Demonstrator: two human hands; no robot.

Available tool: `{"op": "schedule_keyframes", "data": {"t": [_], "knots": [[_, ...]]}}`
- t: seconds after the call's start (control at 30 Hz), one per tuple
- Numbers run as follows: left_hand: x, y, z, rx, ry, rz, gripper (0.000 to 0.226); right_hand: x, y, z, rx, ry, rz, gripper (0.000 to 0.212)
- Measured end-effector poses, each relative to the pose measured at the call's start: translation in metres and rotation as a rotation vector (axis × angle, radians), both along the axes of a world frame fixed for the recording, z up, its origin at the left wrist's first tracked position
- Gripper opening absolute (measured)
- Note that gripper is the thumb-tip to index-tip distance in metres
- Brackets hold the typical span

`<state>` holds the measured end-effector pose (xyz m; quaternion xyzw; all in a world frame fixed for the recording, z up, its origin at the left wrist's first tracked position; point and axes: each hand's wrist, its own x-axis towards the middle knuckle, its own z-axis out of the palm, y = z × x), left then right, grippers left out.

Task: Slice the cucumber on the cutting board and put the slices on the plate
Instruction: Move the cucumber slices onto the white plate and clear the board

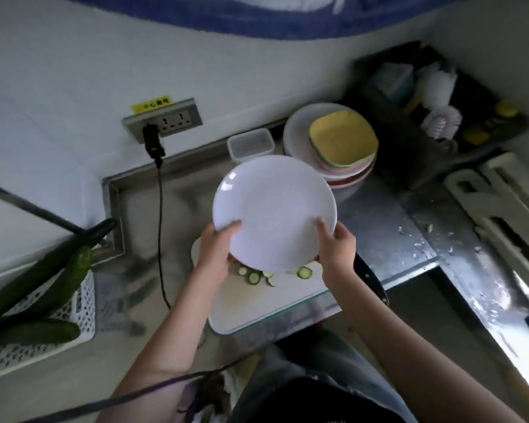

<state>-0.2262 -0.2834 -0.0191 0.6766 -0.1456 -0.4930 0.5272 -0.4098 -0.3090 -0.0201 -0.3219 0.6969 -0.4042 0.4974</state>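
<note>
left hand point(216, 254) grips plate point(275, 209) near-left rim, thumb on top | right hand point(336, 247) grips near-right rim | plate held above cutting board point(257, 306) | cucumber slices point(254, 277) lie on board

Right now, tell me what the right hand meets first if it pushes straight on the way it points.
Probably the stack of plates behind; the right hand points up and away holding the white plate. Depth is unclear.
</note>
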Motion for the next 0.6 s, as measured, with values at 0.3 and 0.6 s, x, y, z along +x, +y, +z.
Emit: {"op": "schedule_keyframes", "data": {"t": [0.3,0.6], "knots": [[-0.185,-0.033,0.032,-0.105,-0.306,-0.573,0.024,-0.152,0.066,0.009,-0.075,0.239,-0.619,0.030],[-0.389,0.010,0.051,-0.264,-0.251,-0.997,0.025,-0.329,0.154,0.002,-0.011,0.299,-1.068,0.025]]}}
